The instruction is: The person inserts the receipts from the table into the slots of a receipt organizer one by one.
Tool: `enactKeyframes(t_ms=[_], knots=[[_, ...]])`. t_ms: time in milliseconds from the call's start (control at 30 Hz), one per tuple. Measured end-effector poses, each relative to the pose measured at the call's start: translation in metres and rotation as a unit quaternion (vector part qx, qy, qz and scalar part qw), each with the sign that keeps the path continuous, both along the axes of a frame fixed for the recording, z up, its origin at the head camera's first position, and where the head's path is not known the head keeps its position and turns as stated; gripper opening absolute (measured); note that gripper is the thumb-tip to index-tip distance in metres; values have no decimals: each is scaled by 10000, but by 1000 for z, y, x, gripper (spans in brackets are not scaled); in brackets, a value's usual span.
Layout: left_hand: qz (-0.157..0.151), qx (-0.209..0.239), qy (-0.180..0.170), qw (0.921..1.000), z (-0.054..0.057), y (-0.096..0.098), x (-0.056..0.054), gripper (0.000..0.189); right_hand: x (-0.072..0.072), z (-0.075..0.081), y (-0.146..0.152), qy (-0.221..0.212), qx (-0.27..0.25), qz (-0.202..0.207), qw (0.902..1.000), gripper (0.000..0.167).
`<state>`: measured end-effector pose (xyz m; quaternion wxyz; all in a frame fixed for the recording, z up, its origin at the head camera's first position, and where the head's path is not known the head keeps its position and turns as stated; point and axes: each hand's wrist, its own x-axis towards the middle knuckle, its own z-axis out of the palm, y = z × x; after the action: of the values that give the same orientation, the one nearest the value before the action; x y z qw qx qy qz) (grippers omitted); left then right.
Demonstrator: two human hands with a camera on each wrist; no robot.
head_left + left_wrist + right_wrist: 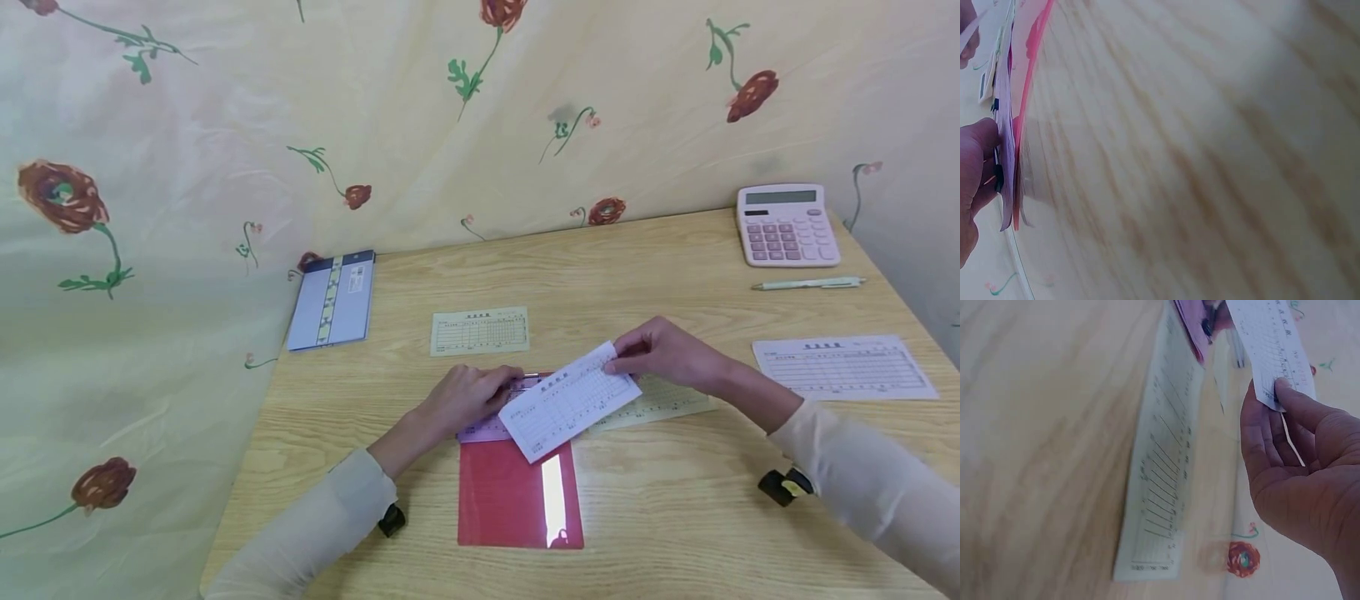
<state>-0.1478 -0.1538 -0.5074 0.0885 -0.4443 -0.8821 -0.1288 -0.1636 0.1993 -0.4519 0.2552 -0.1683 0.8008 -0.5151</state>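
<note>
A red clipboard [498, 493] lies on the table, with purple printed slips [483, 431] at its top end. My left hand [468, 394] grips that end beside the clip; the left wrist view shows its fingers [986, 134] at the clip's dark ends. Between thumb and fingers, my right hand [670, 354] pinches the corner of a white printed slip [566, 404]. Held at a slant, this slip overlaps the clipboard and the purple slips in the head view. Beneath the right hand, a pale green slip [1159, 481] lies on the table, partly hidden in the head view.
A pale yellow slip [480, 332] lies beyond the clipboard, and a blue-grey booklet [309, 307] at the back left. To the right are a white slip [843, 368], a pen [810, 284] and a pink calculator [787, 227]. A flowered cloth [420, 125] hangs behind the table.
</note>
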Motion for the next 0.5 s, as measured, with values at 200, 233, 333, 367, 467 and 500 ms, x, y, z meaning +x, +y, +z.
enactKeyframes(t_ms=[200, 233, 333, 367, 467, 500], knots=[[5, -52, -5, 10000, 0, -1, -1, 31, 10, -9, -8, -82, 28, 21, 10000, 14], [16, -66, -30, 10000, 0, -1, 0, 31, 12, -9, -9, -131, 47, -4, 9999, 15], [65, -110, -100, 9999, 1, 0, 0, 30, 16, -11, -11, -183, 99, -14, 9998, 15], [80, -124, -118, 9998, 1, 0, 0, 30, 17, -12, -12, -150, 123, 11, 9998, 14], [113, -138, -157, 9997, 1, 0, 0, 31, 20, -14, -15, -139, 170, 30, 9998, 12], [117, -136, -164, 9997, 2, 0, 1, 31, 21, -14, -15, -138, 166, 38, 9998, 11]])
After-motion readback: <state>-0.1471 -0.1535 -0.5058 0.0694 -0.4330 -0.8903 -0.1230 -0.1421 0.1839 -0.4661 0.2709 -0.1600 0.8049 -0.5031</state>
